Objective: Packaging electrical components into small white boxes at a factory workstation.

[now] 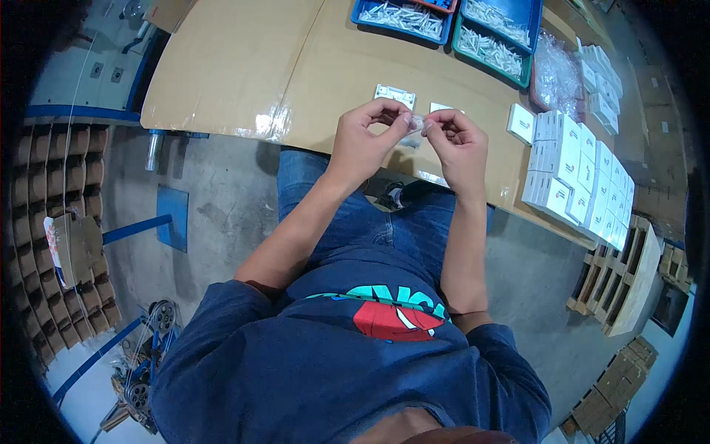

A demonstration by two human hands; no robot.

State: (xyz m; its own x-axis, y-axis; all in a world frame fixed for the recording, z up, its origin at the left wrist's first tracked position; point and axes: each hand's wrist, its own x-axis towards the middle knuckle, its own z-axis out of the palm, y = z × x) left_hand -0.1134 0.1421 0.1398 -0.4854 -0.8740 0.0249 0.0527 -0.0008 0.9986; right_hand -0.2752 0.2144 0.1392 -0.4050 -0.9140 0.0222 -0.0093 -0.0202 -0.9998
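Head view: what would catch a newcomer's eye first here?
Both hands meet at centre: the left hand and right hand pinch a small clear plastic piece over the cardboard-covered table. Rows of small white boxes line its right edge, and blue and green trays of white parts sit at the top.

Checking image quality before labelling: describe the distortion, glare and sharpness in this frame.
Head view: fisheye bends the table edge and darkens the rim; glare on the tape there; left hand and right hand sharp, the small clear piece between them hard to resolve.

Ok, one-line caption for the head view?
Left hand and right hand pinch a small clear plastic piece above a cardboard-covered table.
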